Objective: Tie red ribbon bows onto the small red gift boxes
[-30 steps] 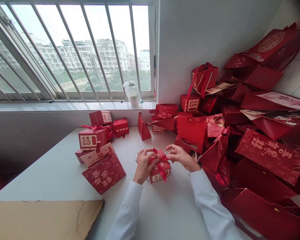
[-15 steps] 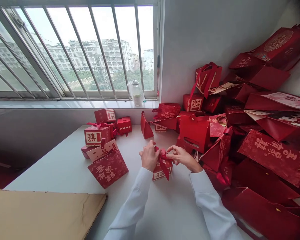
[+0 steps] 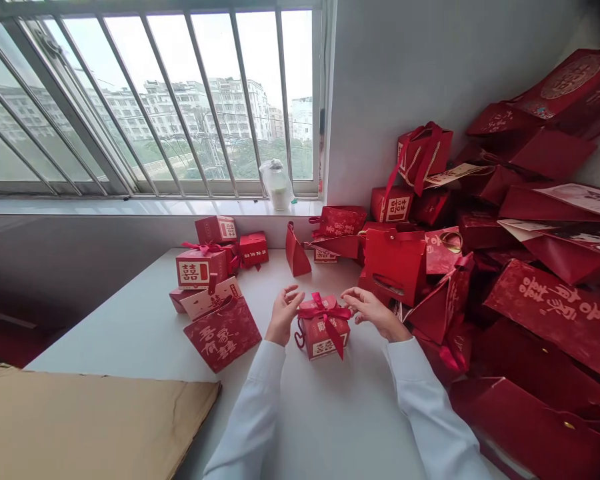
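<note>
A small red gift box with pale lettering stands on the white table. A pink-red ribbon is tied in a bow across its top, with one tail hanging down the front and a cord loop at the left side. Just left of the box is my left hand, fingers apart and holding nothing. My right hand is open at the box's right, its fingertips close to the ribbon; whether they touch it I cannot tell.
Several red boxes and a tilted red bag stand at the left. Red bags are heaped at the right. Cardboard lies front left. A wrapped jar stands on the windowsill.
Both hands have let go of the ribbon and moved apart, my left hand leftward, uncovering the bow and the box. The whole view has shifted slightly.
</note>
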Motion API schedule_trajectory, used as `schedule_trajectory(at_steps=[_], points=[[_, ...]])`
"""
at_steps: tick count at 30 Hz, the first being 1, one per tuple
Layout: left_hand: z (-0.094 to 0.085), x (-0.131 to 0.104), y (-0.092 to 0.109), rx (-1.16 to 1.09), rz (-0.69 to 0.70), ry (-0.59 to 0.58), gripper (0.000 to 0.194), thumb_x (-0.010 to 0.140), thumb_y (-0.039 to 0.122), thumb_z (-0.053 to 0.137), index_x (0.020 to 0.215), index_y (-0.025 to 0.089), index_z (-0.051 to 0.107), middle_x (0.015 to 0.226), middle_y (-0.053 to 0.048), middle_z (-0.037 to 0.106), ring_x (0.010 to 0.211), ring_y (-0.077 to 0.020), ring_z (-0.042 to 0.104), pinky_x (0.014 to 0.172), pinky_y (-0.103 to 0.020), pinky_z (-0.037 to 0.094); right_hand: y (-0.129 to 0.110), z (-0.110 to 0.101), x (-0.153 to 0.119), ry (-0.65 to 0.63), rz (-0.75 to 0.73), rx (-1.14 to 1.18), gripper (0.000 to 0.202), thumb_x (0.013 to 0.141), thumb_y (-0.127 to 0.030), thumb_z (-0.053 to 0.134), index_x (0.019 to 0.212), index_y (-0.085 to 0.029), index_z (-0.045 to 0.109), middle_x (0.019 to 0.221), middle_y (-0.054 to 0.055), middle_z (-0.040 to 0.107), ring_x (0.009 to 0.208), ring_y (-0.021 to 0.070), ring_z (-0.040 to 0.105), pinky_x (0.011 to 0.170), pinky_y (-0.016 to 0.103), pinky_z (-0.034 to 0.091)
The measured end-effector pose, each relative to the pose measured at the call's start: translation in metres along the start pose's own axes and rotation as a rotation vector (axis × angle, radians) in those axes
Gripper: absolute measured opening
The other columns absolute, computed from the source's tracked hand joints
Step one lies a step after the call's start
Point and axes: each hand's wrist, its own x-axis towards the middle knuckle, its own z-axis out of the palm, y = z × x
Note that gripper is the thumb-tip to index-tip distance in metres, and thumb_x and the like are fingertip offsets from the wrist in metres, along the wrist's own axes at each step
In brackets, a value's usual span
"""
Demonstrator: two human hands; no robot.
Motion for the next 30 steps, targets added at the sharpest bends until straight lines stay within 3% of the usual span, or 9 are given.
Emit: schedule_trajectory(at_steps=[3,6,9,12,16,19,22,26,30], points=[[-0.019,-0.008,-0.009,0.062,-0.061,0.002,0.060,0.071,0.064,0.056,0.112,0.021,0.047,0.115,-0.011,0.055,0.103,-0.0206,0.054,0.076,-0.029,0.040,0.005,0.000,0.002,-0.008,0.032,-0.010,0.029,0.072,-0.036,0.056,0.098,-0.022,0.054,0.099,0.003,0.057,0.071,0.0106,0.053,0.052,0.019,0.039],[-0.032,-0.024,-0.018,0.114,-0.132,-0.098,0.064,0.068,0.067,0.055,0.113,0.021,0.048,0.104,-0.009,0.060,0.089,-0.0183,0.059,0.072,-0.029,0.039,0.010,0.004,0.002,-0.077,0.053,-0.046,0.033,0.065,-0.029,0.062,0.097,-0.022,0.058,0.102,0.003,0.060,0.072,0.0118,0.054,0.051,0.019,0.037],[-0.034,-0.038,-0.019,0.170,-0.156,-0.186,0.059,0.064,0.061,0.065,0.105,0.021,0.053,0.086,-0.002,0.063,0.071,-0.0125,0.057,0.065,-0.024,0.036,0.013,0.006,0.002,-0.087,0.040,-0.082,0.033,0.061,-0.028,0.066,0.093,-0.020,0.061,0.092,0.001,0.061,0.069,0.0113,0.051,0.050,0.019,0.032],[-0.033,-0.044,-0.011,0.216,-0.137,-0.223,0.049,0.061,0.058,0.068,0.086,0.017,0.056,0.069,0.002,0.058,0.062,-0.0105,0.051,0.060,-0.022,0.033,0.016,0.007,0.002,-0.072,0.014,-0.092,0.028,0.060,-0.033,0.070,0.082,-0.017,0.062,0.076,-0.001,0.058,0.067,0.0114,0.047,0.053,0.020,0.031],[-0.038,-0.049,0.007,0.247,-0.076,-0.247,0.044,0.057,0.055,0.070,0.067,0.015,0.055,0.062,0.004,0.052,0.063,-0.0108,0.047,0.059,-0.021,0.033,0.017,0.006,0.002,-0.055,-0.009,-0.048,0.030,0.057,-0.039,0.073,0.068,-0.016,0.058,0.067,-0.003,0.053,0.066,0.0123,0.047,0.059,0.023,0.034],[-0.050,-0.059,0.021,0.298,-0.055,-0.216,0.041,0.061,0.054,0.068,0.062,0.016,0.054,0.056,0.005,0.046,0.056,-0.0091,0.040,0.054,-0.020,0.029,0.012,0.002,-0.004,-0.045,-0.024,0.031,0.035,0.058,-0.045,0.073,0.067,-0.016,0.053,0.066,-0.004,0.052,0.064,0.0112,0.048,0.062,0.024,0.037],[-0.063,-0.073,0.033,0.322,-0.026,-0.144,0.039,0.068,0.054,0.064,0.064,0.016,0.057,0.064,0.002,0.054,0.062,-0.0108,0.046,0.057,-0.021,0.033,0.000,-0.004,-0.014,-0.047,-0.031,0.130,0.040,0.063,-0.049,0.070,0.076,-0.018,0.050,0.063,-0.005,0.050,0.058,0.0102,0.049,0.062,0.026,0.040],[-0.072,-0.088,0.043,0.131,-0.022,-0.070,0.035,0.069,0.051,0.067,0.073,0.016,0.061,0.082,-0.003,0.061,0.076,-0.0135,0.054,0.070,-0.023,0.043,-0.021,-0.010,-0.029,-0.019,-0.076,0.243,0.043,0.068,-0.047,0.068,0.094,-0.020,0.047,0.065,-0.007,0.048,0.054,0.0080,0.048,0.060,0.025,0.042],[-0.065,-0.099,0.055,-0.183,-0.025,-0.143,0.030,0.071,0.045,0.069,0.084,0.019,0.065,0.091,-0.004,0.064,0.085,-0.0158,0.058,0.078,-0.029,0.049,-0.045,-0.004,-0.041,-0.064,-0.137,0.355,0.047,0.070,-0.041,0.069,0.106,-0.022,0.046,0.085,0.000,0.057,0.062,0.0093,0.053,0.064,0.027,0.047]])
